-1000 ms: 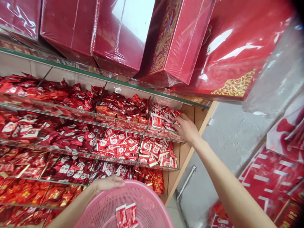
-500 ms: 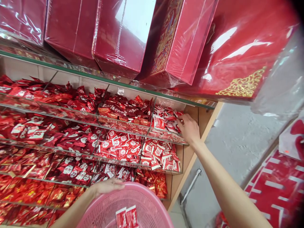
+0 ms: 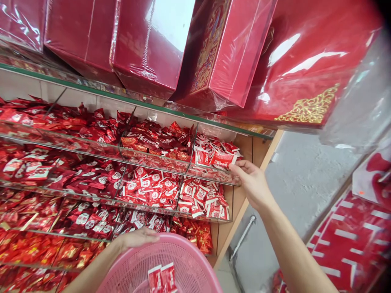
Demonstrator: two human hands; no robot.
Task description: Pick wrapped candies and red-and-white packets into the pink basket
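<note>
My left hand (image 3: 139, 239) grips the rim of a pink plastic basket (image 3: 189, 256) at the bottom centre. Two red-and-white packets (image 3: 161, 278) lie inside the basket. Up at the right end of the top tray, my right hand (image 3: 249, 177) pinches the end of a red-and-white candy packet (image 3: 223, 159) between thumb and fingers. The packet is just over the tray's clear front edge, above more small packets (image 3: 201, 156) in the same compartment.
Stepped, divided shelves of red wrapped packets (image 3: 152, 183) fill the left and centre. Large plastic-wrapped red boxes (image 3: 146, 49) stand on a glass shelf (image 3: 140, 103) above. A wooden side panel (image 3: 241, 211) and grey wall (image 3: 296, 175) are at the right.
My right hand has drawn back from among the packets, down and slightly right, and a packet now shows in its fingers. My left hand still holds the basket. The view has shifted slightly.
</note>
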